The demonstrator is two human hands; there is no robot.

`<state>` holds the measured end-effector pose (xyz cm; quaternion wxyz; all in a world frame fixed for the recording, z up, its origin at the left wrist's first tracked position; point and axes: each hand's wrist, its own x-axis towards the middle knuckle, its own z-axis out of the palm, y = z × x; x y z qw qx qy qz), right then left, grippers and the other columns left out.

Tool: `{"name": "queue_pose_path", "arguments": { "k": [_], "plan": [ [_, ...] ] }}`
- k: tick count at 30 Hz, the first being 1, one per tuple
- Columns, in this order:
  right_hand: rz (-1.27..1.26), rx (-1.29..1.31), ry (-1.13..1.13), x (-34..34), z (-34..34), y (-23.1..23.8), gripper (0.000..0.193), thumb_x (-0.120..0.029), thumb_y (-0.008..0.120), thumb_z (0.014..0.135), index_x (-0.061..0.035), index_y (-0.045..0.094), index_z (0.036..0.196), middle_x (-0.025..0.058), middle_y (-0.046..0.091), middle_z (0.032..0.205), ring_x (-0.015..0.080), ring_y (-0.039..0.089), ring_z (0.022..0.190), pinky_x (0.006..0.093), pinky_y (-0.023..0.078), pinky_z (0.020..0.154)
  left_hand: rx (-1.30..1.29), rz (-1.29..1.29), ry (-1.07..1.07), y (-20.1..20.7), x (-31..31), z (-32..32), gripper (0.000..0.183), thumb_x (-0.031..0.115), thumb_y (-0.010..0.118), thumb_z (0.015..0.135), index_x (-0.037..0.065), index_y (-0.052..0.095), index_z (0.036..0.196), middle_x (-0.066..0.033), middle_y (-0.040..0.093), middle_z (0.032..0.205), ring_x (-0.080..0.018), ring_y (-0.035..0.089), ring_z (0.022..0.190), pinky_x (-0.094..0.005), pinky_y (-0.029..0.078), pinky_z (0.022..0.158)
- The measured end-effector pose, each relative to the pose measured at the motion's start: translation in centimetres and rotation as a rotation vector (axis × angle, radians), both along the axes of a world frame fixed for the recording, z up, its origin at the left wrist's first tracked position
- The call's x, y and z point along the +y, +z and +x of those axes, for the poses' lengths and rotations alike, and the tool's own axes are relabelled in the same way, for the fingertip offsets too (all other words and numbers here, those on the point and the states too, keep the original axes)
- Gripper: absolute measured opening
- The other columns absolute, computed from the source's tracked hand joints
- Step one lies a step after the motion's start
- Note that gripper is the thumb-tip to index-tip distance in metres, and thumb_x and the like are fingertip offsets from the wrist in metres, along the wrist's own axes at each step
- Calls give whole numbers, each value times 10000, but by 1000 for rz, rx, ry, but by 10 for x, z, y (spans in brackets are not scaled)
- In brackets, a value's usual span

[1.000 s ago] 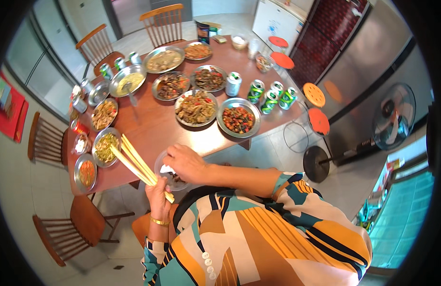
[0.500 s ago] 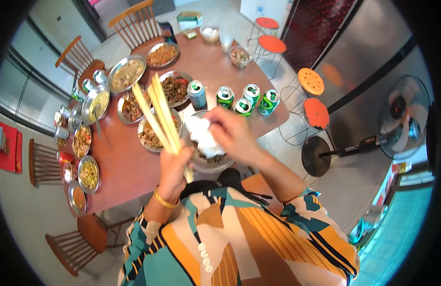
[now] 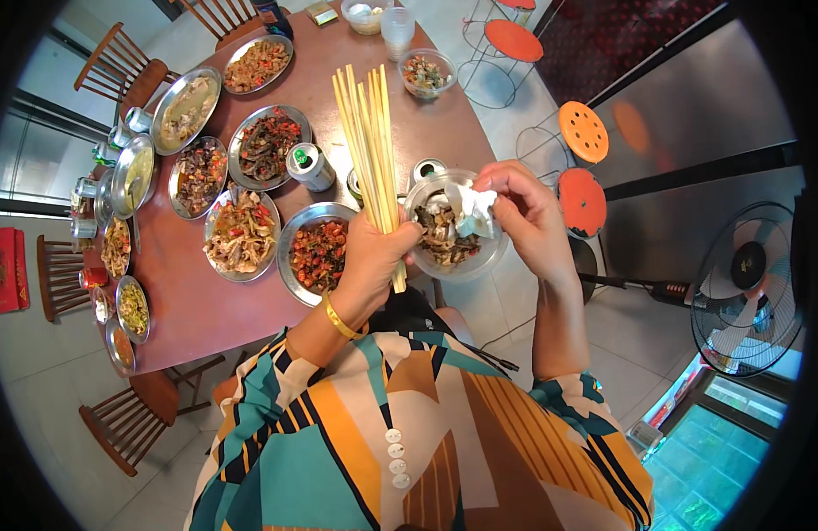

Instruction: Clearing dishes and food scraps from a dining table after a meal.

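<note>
My left hand (image 3: 371, 257) is closed around a bundle of pale wooden chopsticks (image 3: 367, 142), tips up. Its thumb reaches the left rim of a clear plastic bowl (image 3: 490, 263), which holds dark food scraps. Whether these fingers also grip the bowl is hidden. On the right, my right hand (image 3: 528, 217) pinches a crumpled white tissue (image 3: 473, 211) at the bowl's upper right, over the scraps. Just left of my left hand, a metal plate of chopped red chillies (image 3: 317, 257) lies on the table. Behind the chopsticks stands an opened drink can (image 3: 311, 166).
The brown table (image 3: 205, 323) carries several metal plates of food, such as a meat dish (image 3: 241, 232), along its left and far sides. A clear bowl of food (image 3: 426, 74) stands far right. Stools (image 3: 581, 202) and a standing fan (image 3: 747, 283) are on the right; wooden chairs (image 3: 134, 420) stand left.
My view has shifted to the right. Both hands have moved right relative to the table dishes, and the bowl of scraps now shows clear of the chilli plate. The tissue stays in my right hand.
</note>
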<state>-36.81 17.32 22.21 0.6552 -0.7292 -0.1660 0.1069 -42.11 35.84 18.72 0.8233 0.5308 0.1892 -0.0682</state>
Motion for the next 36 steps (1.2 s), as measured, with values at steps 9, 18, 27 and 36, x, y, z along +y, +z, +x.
{"name": "queue_pose_path", "arguments": {
  "k": [9,18,27,36],
  "plan": [
    [-420,-283,-331,3,-15,10,306,39,591,732,-18,588,1033,95,545,974,118,498,650,220,422,578,-9,-65,-11,-9,-7,33,113,-33,559,701,52,491,733,13,484,625,-65,459,485,-192,393,414],
    [-858,-495,-369,40,9,-11,150,-31,635,678,-44,553,803,65,498,743,205,502,660,307,415,597,-5,-46,-66,-15,10,52,133,-37,566,681,37,476,746,13,478,618,-57,448,469,-196,396,406],
    [-68,128,-324,23,25,-8,89,2,494,804,-4,548,874,-24,535,766,17,440,649,177,370,573,65,-56,0,-24,6,50,129,-37,562,688,42,475,741,10,480,637,-59,458,479,-191,396,409],
    [-437,-370,80,-50,73,-38,154,-27,543,740,-9,580,888,134,524,702,259,526,581,333,415,550,6,81,302,-34,-76,44,149,-22,588,694,38,478,773,6,485,638,-63,457,469,-193,393,405]
  ]
}}
